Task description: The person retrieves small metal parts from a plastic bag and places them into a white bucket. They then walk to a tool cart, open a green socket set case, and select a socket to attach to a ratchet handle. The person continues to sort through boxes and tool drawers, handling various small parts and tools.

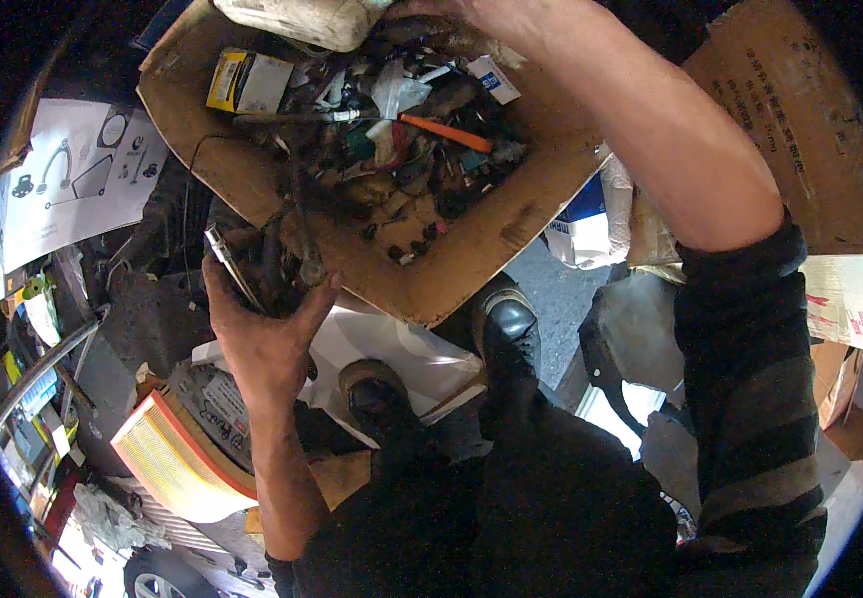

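Observation:
My left hand (262, 334) grips the lower left corner of a worn cardboard box (471, 249), fingers curled under a dark metal part with a flat shiny strip (230, 264). The box holds several small dark parts, scraps of plastic and an orange-handled tool (446, 132). My right hand (441, 15) reaches across to the box's far rim at the top of the view, next to a dirty white plastic container (297, 18); its fingers are cut off by the frame edge. A yellow and white small carton (247, 82) lies in the box's far left corner.
My two black shoes (506, 324) stand below the box on white paper. A pleated orange-edged air filter (177, 453) lies at lower left. A white printed sheet (72, 174) is at left. Brown cardboard (800, 110) and a white and blue carton (581, 224) are at right.

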Demonstrator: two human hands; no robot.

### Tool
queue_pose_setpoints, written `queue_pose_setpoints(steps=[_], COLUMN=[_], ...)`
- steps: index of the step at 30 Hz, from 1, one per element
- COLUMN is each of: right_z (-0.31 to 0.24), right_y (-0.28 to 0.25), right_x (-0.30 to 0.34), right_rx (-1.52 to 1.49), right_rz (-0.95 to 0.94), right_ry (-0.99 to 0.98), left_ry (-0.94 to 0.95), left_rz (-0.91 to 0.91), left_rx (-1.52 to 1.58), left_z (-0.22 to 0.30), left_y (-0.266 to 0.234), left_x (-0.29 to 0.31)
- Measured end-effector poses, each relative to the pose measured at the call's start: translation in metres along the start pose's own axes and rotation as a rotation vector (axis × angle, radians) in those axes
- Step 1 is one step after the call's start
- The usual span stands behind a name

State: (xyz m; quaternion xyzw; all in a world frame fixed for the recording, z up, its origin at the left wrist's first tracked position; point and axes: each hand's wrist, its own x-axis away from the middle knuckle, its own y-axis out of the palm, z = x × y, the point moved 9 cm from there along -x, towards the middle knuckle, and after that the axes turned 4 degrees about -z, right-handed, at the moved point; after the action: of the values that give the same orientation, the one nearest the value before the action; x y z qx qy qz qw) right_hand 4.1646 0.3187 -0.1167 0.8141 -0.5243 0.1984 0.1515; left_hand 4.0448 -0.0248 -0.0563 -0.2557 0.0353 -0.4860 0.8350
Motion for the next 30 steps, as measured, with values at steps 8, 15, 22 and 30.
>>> queue_pose_setpoints(steps=[8,15,22,30], right_z=[0.003,-0.019,0.014,0.024], right_y=[0.008,-0.002,-0.066,-0.087], right_x=[-0.003,0.015,0.103,0.149], right_rx=[-0.051,-0.127,0.122,0.522], right_rz=[-0.007,-0.002,-0.006,0.048], right_ry=[0.056,-0.106,0.019,-0.081], left_ry=[0.0,-0.013,0.027,0.01], left_rz=[-0.003,0.0,0.051,0.028], left_rx=[0.051,0.135,0.079,0.06], left_z=[0.0,0.002,0.007,0.01], left_y=[-0.001,-0.001,-0.006,-0.01], left_x=[0.0,0.001,0.002,-0.001])
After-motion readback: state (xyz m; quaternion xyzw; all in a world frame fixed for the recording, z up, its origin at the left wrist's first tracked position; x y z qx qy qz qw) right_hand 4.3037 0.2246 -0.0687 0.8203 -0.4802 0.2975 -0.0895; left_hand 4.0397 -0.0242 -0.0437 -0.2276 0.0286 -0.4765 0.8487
